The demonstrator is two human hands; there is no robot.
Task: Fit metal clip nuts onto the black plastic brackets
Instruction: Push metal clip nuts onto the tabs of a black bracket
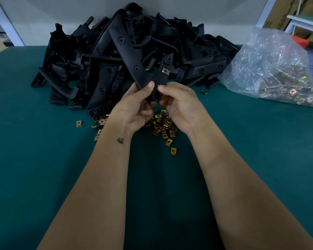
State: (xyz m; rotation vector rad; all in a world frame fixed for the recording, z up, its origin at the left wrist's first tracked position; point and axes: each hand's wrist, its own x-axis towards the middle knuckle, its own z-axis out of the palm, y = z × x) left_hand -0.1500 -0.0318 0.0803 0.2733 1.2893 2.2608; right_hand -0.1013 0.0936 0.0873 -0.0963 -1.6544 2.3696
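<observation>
Left hand [134, 105] clenched around the lower end of a black plastic bracket [130, 51], thumb pressed on its face, the piece raised above the desk [34, 150] and slanting up and away toward the left. Right hand [177, 103] pinching a small brass-coloured clip nut [157, 86] between thumb and forefinger, held right against the bracket's edge just beside the left thumb; whether the nut sits on the edge or only touches it, cannot tell. A silvery clip nut [165, 70] seated on a shorter black arm just above the hands. Behind, a big heap of black brackets [79, 60] along the far side of the green desk. Under and between the wrists, a scatter of loose clip nuts [163, 126], a few strays nearer the body. Far right, a clear plastic bag [271, 65] holding more nuts, one lone nut [203, 92] lying between the bag and the hands.
</observation>
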